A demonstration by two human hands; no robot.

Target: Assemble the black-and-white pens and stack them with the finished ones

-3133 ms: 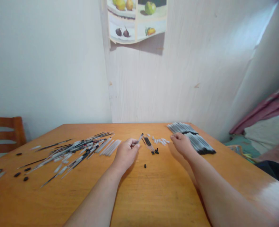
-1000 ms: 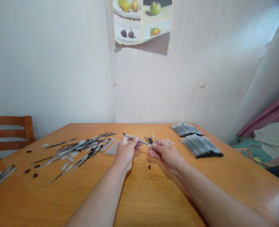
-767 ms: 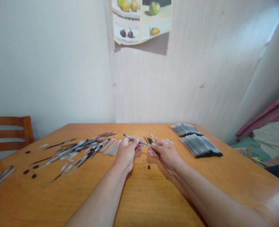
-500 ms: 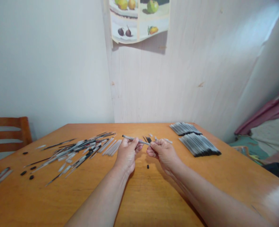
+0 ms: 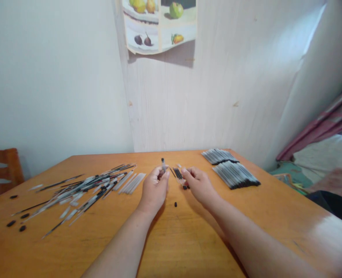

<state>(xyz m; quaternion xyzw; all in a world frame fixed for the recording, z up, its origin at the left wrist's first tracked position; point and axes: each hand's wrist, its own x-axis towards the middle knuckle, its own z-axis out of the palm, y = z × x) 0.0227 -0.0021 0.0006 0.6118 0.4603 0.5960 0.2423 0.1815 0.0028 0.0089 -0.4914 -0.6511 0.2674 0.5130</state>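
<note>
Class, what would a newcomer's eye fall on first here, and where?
Probably the left hand, mid-picture, holding a pen, with the right hand close by. Next, the fruit poster on the wall above; then, on the table, a messy heap at left and two neat pen rows at right.

The left hand (image 5: 155,188) hides the lower part of the pen (image 5: 163,165)

Pens (image 5: 236,175) right of pen parts (image 5: 86,186)

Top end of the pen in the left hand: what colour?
Black top end, in the head view.
</note>
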